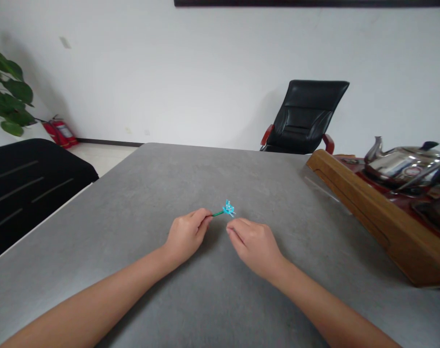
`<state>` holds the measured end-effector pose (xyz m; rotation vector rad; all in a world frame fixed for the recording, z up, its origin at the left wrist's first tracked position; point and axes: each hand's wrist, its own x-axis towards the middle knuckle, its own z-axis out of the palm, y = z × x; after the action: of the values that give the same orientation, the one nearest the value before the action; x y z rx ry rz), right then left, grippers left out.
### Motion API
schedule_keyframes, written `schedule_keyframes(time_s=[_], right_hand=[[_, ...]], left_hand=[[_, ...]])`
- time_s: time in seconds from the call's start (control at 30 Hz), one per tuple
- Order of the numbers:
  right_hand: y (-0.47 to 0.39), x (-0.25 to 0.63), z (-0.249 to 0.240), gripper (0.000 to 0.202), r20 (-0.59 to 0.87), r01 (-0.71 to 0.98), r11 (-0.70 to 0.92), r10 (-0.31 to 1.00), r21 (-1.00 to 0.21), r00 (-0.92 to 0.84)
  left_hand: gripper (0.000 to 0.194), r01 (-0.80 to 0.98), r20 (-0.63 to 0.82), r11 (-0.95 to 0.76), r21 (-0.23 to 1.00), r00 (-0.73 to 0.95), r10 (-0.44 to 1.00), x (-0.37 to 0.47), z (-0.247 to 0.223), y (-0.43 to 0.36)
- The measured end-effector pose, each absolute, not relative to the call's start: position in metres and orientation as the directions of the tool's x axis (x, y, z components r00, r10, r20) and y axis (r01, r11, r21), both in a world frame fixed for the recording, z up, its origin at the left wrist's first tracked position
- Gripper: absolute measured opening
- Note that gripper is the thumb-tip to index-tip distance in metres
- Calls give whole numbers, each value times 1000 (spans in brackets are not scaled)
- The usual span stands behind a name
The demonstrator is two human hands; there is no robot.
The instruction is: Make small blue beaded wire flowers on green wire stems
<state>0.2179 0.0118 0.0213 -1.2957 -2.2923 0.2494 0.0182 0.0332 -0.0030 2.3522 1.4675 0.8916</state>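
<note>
A small flower with light blue beaded-looking petals (228, 208) and a thin green stem (217, 213) is held just above the grey table (162, 179). My left hand (188, 233) pinches the stem's left end between thumb and fingers. Close to the petals, on their lower right, is my right hand (255, 244), its fingers curled and the thumb pressed to the index finger. Whether anything thin lies in that right pinch is too small to tell.
At the right a wooden tea tray (379, 220) bears a steel kettle (404, 164). Behind the table stands a black office chair (307, 116). A black chair back (35, 188), a leafy plant (9, 96) and red fire extinguishers (60, 131) are at the left.
</note>
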Motion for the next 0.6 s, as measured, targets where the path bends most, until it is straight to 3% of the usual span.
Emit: schedule_keyframes(time_s=[0.17, 0.27, 0.43, 0.6], right_hand=[[19, 216, 14, 17, 174, 562, 322, 937, -762, -302], [27, 215, 6, 17, 61, 375, 163, 961, -913, -270], [36, 215, -5, 20, -19, 178, 35, 955, -983, -296], [38, 217, -4, 24, -36, 140, 8, 950, -990, -310]], left_hand=[[13, 702, 387, -476, 530, 300, 872, 18, -3, 33], [13, 680, 410, -498, 538, 304, 860, 19, -2, 32], [12, 644, 456, -552, 530, 332, 826, 20, -1, 30], [14, 622, 497, -623, 475, 395, 773, 18, 0, 29]])
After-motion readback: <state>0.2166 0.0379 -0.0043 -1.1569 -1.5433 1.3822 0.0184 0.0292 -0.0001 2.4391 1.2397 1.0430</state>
